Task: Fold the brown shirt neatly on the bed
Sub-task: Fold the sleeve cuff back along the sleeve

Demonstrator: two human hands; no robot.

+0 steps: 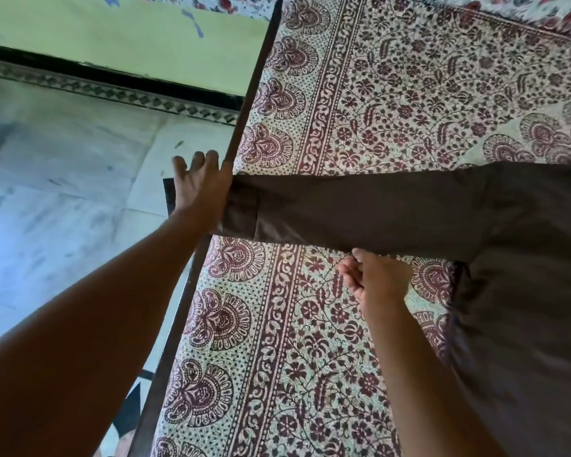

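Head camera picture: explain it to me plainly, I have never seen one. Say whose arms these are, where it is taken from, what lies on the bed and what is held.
No machine here: a person wears a wide-angle camera on the head, looking down at their own bare arms. A long-sleeved plain brown shirt lies on the maroon-and-cream floral printed bedsheet. One sleeve stretches out to the bed's edge, its cuff reaching past it. The left hand rests flat with straight fingers on that cuff. The right hand has curled fingers at the sleeve's lower edge, apparently pinching it. Pale floor lies left.
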